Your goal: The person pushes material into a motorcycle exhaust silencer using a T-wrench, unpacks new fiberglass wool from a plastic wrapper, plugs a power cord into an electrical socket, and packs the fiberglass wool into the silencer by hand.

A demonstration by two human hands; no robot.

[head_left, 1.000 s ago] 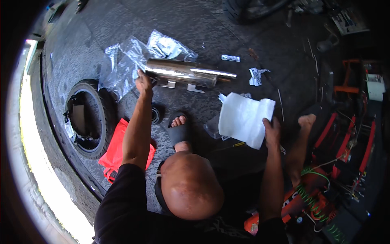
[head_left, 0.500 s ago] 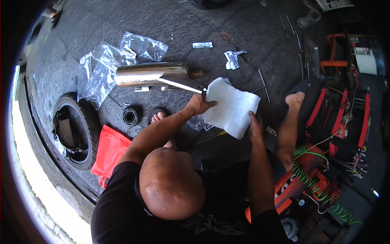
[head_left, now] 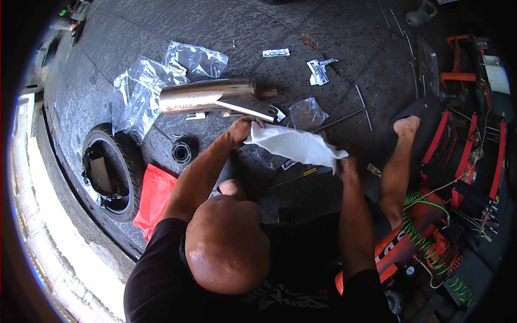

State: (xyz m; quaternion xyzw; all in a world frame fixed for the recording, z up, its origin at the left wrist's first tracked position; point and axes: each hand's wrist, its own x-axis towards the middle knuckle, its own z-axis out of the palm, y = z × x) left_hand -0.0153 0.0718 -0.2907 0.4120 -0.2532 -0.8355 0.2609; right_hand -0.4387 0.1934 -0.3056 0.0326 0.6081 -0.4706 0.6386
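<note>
Dark printed capitals, with a small round emblem set to their left, can be made out along the lower side of the silver cylinder (head_left: 207, 92), near its left end. Large dark characters are borne by the red tank (head_left: 383, 262), but they are seen at a slant. Pale, stylised lettering is printed on the black shirt (head_left: 161, 274), partly lost in folds. Dark print is carried by the flat white strip (head_left: 276, 53) and by the crumpled white slip (head_left: 319, 72), though it is too small to be read. The markings on the round gauge (head_left: 410, 270) cannot be made out.
</note>
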